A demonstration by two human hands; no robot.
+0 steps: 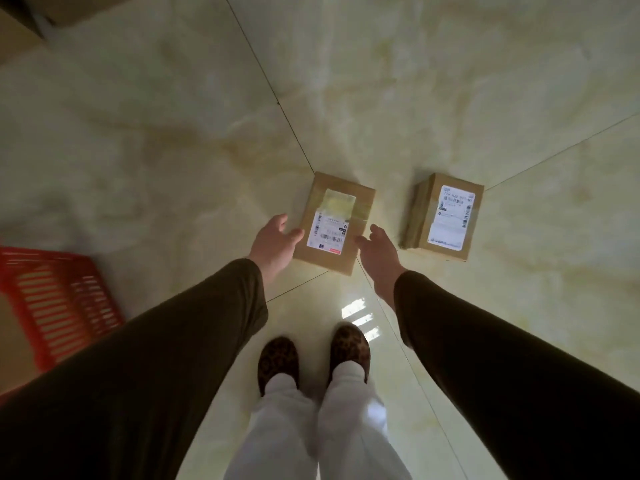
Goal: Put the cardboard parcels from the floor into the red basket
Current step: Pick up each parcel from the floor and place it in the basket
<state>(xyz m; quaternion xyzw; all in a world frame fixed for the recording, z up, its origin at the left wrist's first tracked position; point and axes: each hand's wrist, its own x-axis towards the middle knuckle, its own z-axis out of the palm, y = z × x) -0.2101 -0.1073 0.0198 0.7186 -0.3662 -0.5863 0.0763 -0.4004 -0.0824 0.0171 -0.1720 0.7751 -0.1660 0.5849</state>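
A cardboard parcel [341,202] with a white shipping label lies flat on the pale tiled floor, straight ahead of my feet. My left hand [275,244] is spread at its lower left edge, thumb against the side. My right hand [377,252] is spread at its lower right edge, fingertips just touching it. Neither hand has closed on the parcel. A second labelled cardboard parcel [446,216] lies a short way to the right of the first. The red basket [59,299], with slatted plastic walls, stands on the floor at the left, partly behind my left sleeve.
Brown cardboard [14,341] shows inside the basket. Larger cardboard boxes [20,26] sit at the far top left corner. My feet in leopard-print slippers [278,362] stand just behind the parcels. Glossy tile stretches beyond and to the right.
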